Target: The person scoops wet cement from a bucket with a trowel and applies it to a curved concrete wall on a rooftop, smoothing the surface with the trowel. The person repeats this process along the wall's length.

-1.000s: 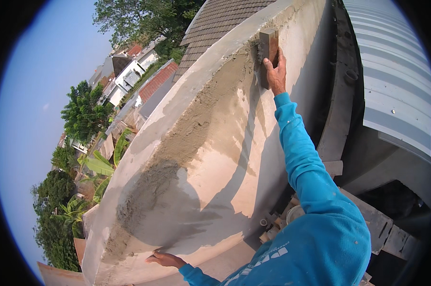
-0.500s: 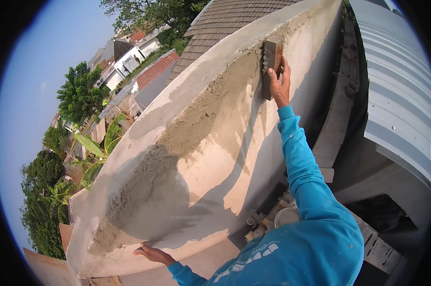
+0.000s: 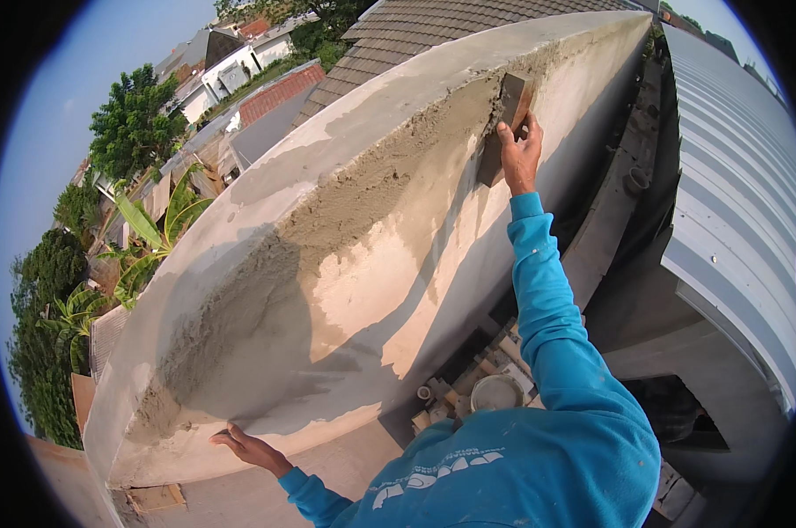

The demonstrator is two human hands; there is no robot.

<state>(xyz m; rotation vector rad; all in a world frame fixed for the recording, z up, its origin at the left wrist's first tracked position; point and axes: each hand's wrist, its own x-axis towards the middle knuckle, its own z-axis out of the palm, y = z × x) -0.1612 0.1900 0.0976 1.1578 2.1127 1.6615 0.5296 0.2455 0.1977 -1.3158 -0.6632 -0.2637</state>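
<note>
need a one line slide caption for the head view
Right hand presses a trowel into wet plaster on a wall; left hand braces below.

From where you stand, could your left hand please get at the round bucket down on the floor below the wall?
Probably not without shifting. The left hand is braced flat on the wall low on the left, while the bucket sits lower, across the body, partly behind the right sleeve.
</note>
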